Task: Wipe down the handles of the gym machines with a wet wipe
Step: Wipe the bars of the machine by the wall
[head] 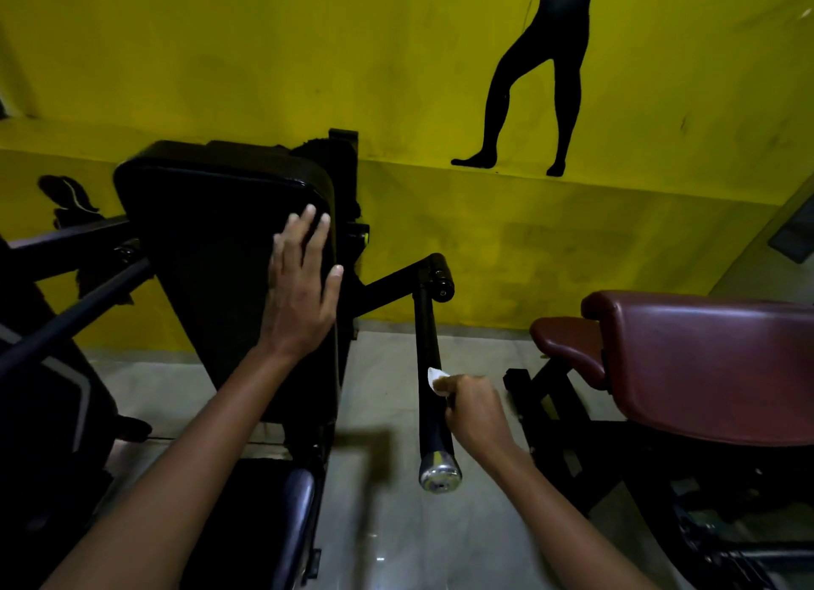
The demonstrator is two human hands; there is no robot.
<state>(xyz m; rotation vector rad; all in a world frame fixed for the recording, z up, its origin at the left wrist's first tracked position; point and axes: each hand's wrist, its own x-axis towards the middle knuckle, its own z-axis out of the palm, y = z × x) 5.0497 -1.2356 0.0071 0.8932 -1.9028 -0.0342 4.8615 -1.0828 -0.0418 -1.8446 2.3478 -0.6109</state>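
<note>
A black machine handle [428, 351] with a silver end cap [439, 474] slants down toward me at centre right. My right hand [473, 409] curls around the handle about two thirds of the way down, holding a white wet wipe [436, 377] against the grip; a corner of the wipe sticks out above my fingers. My left hand [304, 285] lies flat with straight fingers on the right edge of the machine's black back pad [211, 254].
A maroon padded bench [704, 369] stands close on the right. Black machine arms [75, 312] cross at the left, and a black seat pad [251, 523] is below. A yellow wall with a black silhouette runs behind. Pale floor tiles [387, 395] lie between the machines.
</note>
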